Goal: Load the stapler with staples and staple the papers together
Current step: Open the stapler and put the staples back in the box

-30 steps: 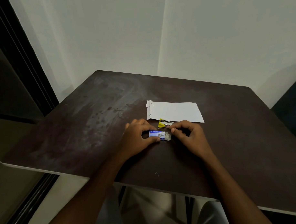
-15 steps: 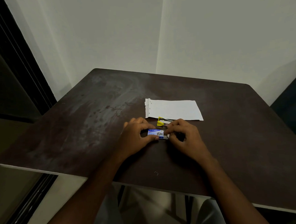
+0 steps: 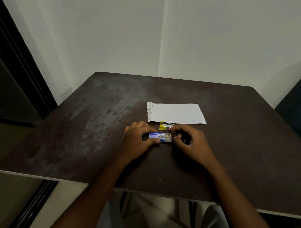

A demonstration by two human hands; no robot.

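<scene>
A small blue staple box lies on the dark table, its inner tray slid out to the right with grey staples showing. My left hand grips the blue sleeve between thumb and fingers. My right hand sits just right of the tray, thumb and forefinger pinched together at its open end; what they pinch is too small to tell. A yellow stapler lies right behind the box, its metal part open. White papers lie flat behind the stapler.
One loose staple lies near the table's front edge. A dark door frame stands at the left, a dark chair at the right. White walls meet in a corner behind the table.
The box's tray now sticks out further to the right with staples exposed. My right hand has drawn back a little to the right from the box. My left hand keeps its hold.
</scene>
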